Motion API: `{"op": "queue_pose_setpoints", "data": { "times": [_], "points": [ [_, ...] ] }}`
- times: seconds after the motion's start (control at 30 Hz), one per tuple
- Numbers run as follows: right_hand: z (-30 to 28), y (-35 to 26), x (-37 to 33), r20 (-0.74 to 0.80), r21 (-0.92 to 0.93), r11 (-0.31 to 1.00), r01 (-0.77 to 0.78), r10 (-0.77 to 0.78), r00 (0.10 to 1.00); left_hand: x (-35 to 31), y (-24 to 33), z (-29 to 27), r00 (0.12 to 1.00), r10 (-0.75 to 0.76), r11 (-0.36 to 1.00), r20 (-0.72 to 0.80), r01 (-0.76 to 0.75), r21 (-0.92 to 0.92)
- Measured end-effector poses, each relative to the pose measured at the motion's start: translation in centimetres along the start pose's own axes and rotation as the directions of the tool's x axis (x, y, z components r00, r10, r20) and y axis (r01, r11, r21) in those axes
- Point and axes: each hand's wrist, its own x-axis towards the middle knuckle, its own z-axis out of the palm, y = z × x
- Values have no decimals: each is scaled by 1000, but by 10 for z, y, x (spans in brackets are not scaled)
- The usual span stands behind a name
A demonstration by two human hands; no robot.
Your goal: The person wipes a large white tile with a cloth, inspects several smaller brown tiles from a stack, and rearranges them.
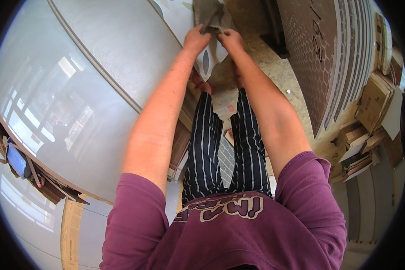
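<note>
Both my arms stretch forward to the top middle of the head view. My left hand (197, 40) is closed on the near edge of a grey-brown cloth (210, 10). A short way to its right, my right hand (232, 39) pinches the same edge. The cloth is bunched and creased between my fingers, and its far end runs out of view at the top. Under and behind it shows a pale, glossy sheet with a leaf pattern (174, 13), whose pointed lower part hangs just above my feet.
Large glossy grey slabs (121, 40) fill the left side. Several upright panels with a honeycomb-patterned face (308, 54) stand close on the right. Cardboard pieces (374, 101) are stacked beyond them. A blue item (16, 158) lies at the far left. Bare concrete floor (267, 67) shows between.
</note>
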Motion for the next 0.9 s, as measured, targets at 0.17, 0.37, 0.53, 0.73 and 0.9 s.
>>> {"op": "queue_pose_setpoints", "data": {
  "times": [0.17,0.37,0.53,0.73,0.9],
  "points": [
    [-15,58,5,-32,66,988,-138,140,990,-9,-2,36,981,-104,989,166,120,-90],
    [-26,37,25,-93,3,1000,15,-15,996,19,19,14,992,16,998,125,-9,-54],
    [-29,-29,35,-102,108,989,101,-90,991,67,27,-33,920,366,930,-141,-358,84],
    [-19,-57,55,-127,142,979,149,-131,983,82,53,-57,997,71,997,-33,-72,-19],
    [-7,-27,63,-111,130,975,180,-166,980,91,37,-37,998,13,994,53,-7,-109]
  ]
}}
